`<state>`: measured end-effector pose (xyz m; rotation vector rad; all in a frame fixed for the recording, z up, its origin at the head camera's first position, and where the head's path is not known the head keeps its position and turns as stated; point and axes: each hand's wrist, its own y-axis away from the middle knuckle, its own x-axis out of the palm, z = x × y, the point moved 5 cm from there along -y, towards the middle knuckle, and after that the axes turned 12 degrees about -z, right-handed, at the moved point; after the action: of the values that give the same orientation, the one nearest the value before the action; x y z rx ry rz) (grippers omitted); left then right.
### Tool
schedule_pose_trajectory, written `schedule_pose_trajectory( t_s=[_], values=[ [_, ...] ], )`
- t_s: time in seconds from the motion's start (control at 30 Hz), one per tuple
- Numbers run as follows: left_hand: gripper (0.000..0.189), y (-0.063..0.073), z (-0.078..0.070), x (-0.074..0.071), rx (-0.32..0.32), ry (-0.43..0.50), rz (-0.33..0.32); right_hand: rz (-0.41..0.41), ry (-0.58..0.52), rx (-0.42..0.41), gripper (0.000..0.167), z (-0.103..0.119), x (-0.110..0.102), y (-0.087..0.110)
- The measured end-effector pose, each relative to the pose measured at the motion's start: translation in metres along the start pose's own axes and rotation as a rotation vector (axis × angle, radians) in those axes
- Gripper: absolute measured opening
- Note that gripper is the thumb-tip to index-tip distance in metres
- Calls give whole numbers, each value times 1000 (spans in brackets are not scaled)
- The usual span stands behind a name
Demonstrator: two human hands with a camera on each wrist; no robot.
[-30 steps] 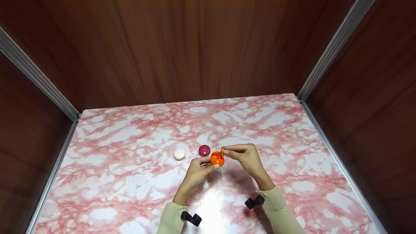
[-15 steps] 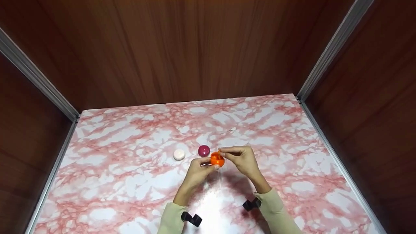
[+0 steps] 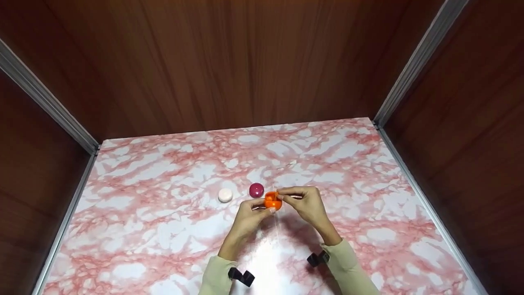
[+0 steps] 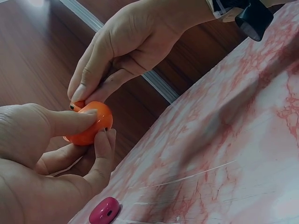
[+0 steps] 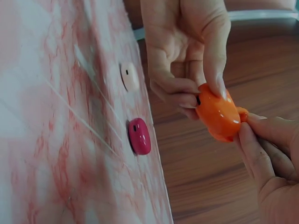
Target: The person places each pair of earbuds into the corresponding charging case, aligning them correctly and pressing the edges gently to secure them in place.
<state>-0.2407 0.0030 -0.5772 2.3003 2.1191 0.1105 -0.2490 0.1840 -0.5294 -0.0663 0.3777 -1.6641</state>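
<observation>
An orange earbud case (image 3: 273, 205) with its lid up is held above the table by my left hand (image 3: 247, 218). In the left wrist view, the thumb presses on the glossy case body (image 4: 96, 125) and fingers support it from the other side. My right hand (image 3: 309, 203) pinches a small orange earbud (image 5: 243, 113) between thumb and fingertips at the case's opening. Fingers cover most of the earbud, so how deep it sits cannot be told. Beyond the left hand, a magenta earbud case (image 3: 256, 190) and a cream one (image 3: 225, 195) lie closed on the table.
The pink-and-white marbled table (image 3: 163, 229) is bounded by brown wood-grain panels (image 3: 229, 65) at the back and both sides. Metal rails (image 3: 419, 67) run along the corners. Black wrist-camera mounts (image 3: 241, 277) sit on both sleeves.
My right hand has moved left and slightly down, bringing the orange earbud from the case's right edge into its opening. My left hand and the orange case have stayed nearly still.
</observation>
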Motion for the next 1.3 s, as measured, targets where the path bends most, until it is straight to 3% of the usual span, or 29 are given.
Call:
schedule_pose_trajectory(
  t_s=[0.27,0.53,0.87,1.1,1.3],
  values=[
    [36,0,1,0,-10,-6,2,31,77,-106,12,1,-2,1],
    [36,0,2,-1,-5,-16,5,35,93,-132,14,0,-2,2],
    [34,0,2,0,-22,10,1,7,-57,-3,16,-5,-4,2],
    [35,1,2,1,-50,26,-11,3,-39,139,28,-15,3,3],
    [36,1,0,2,-37,22,-1,64,-56,251,37,-23,15,4]
  ],
)
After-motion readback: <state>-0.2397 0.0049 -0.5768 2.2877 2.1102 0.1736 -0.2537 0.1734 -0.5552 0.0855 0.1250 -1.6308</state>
